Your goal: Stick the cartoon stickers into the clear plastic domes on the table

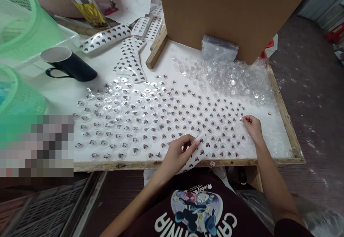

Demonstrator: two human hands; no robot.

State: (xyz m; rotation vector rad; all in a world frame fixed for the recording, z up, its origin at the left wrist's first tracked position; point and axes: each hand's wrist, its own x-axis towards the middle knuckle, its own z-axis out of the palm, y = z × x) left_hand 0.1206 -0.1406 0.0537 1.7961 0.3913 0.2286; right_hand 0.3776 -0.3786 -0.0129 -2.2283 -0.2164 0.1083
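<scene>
In my left hand [180, 151] is a white strip of stickers [199, 153] printed with small dark and red figures, pinched between thumb and fingers near the table's front edge. Off to the right, my right hand [252, 126] has thumb and forefinger closed on a small dark-printed sticker [242, 119], low over the table. Rows of clear round discs [161, 126], most bearing a small printed figure, cover the white tabletop between and beyond my hands. A heap of plain clear discs [233, 81] lies at the back right.
More sticker sheets [131, 58] lie at the back left, near a tipped dark mug [76, 65] and green baskets [20, 22]. A cardboard sheet [228, 11] stands behind a plastic-wrapped pack [219, 48]. A wooden rim [286, 117] edges the table; a wood block [157, 47] sits at the back.
</scene>
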